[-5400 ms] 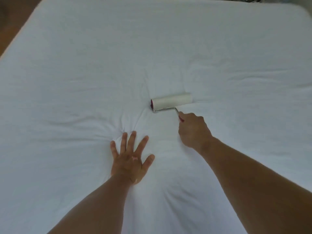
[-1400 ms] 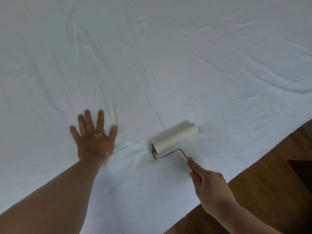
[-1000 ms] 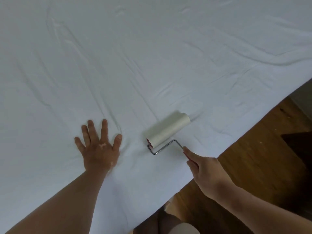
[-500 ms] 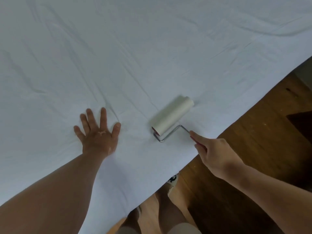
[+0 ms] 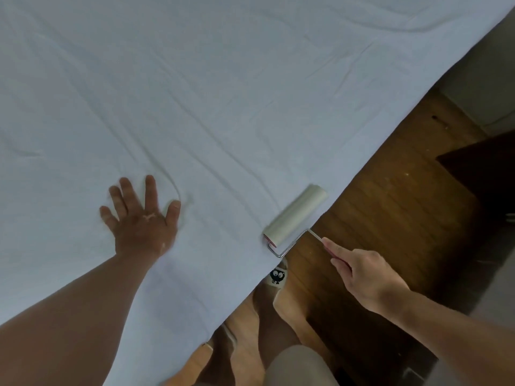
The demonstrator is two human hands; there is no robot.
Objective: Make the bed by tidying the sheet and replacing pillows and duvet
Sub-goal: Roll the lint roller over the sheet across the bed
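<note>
While the left hand (image 5: 142, 221) lies flat, fingers spread, palm pressing on the wrinkled white fabric bed sheet (image 5: 223, 93), the right hand (image 5: 365, 277) curls round the handle of a white cylindrical lint roller (image 5: 295, 215) on a bent metal wire frame. The roller's drum rests on the sheet right at the mattress edge, handle out over the brown wooden plank floor (image 5: 390, 196). Beside that edge stands a foot in a pale sock (image 5: 277, 277) with a black cartoon print.
</note>
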